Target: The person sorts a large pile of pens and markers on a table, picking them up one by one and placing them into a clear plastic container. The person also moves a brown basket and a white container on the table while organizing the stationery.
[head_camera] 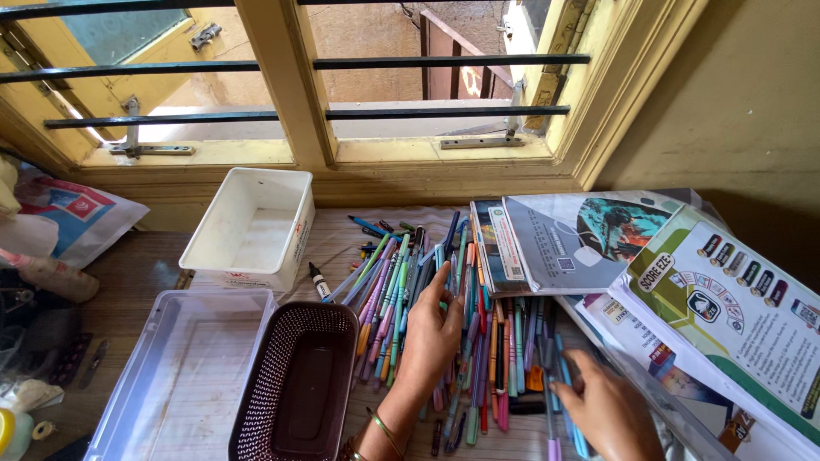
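Observation:
A big heap of coloured pens and markers (401, 282) lies spread on the table below a window. My left hand (431, 329) rests flat on the middle of the heap, fingers apart and pointing away, a bangle on the wrist. Low on the right, my right hand (602, 405) sits at the heap's edge with its fingers curled down among the pens; whether it grips one is unclear. A dark brown woven basket (295, 384) stands empty just left of my left arm.
A white plastic tub (252, 226) stands near the window sill. A transparent plastic box (179, 367) sits left of the basket. Books and printed booklets (589, 235) are stacked at the right. Bags and clutter (51, 230) fill the far left.

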